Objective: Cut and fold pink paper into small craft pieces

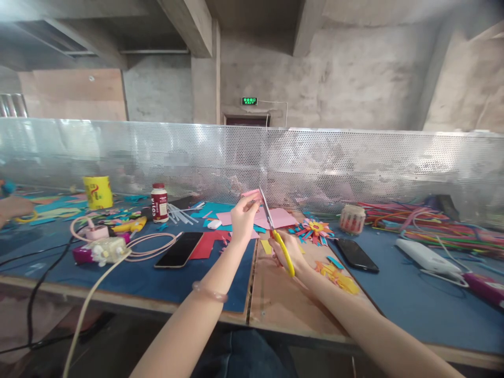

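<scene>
Forearms (189, 325), scissors (277, 238) seemingly at pink paper (251, 193) edge

At twelve o'clock, a green exit sign (249, 101) is glowing above a doorway (247, 121). A metal screen (354, 163) is stretching from nine o'clock to three. A yellow tub (94, 193) and a red-capped bottle (159, 203) are standing at nine. A phone (180, 250) is lying at eight; a second phone (356, 255) is resting on the surface (417, 310) at four, with a white device (427, 255) lying at its three o'clock.
</scene>
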`<state>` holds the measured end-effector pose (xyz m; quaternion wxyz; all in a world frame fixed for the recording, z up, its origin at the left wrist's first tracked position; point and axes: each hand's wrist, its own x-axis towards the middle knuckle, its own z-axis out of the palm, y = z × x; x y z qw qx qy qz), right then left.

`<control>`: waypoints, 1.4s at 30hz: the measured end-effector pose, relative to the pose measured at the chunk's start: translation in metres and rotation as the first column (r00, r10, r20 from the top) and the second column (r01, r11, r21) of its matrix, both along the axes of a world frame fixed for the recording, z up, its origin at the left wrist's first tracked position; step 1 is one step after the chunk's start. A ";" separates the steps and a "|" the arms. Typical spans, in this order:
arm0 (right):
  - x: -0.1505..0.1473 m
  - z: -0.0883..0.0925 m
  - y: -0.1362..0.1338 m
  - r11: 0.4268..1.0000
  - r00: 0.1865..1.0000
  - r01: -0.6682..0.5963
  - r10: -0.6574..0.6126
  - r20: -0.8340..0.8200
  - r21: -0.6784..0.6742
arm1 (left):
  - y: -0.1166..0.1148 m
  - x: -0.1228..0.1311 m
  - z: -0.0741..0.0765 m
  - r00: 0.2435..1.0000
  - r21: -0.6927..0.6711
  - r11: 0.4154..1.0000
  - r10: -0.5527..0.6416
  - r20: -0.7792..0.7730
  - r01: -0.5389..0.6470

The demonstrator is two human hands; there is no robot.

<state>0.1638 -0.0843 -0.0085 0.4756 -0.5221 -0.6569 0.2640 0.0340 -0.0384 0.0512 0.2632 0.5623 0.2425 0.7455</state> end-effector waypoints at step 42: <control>-0.005 0.004 0.002 1.000 0.992 0.003 0.000 -0.128 0.026 | 0.004 -0.005 -0.004 0.953 0.049 0.986 0.168 -0.253 -0.161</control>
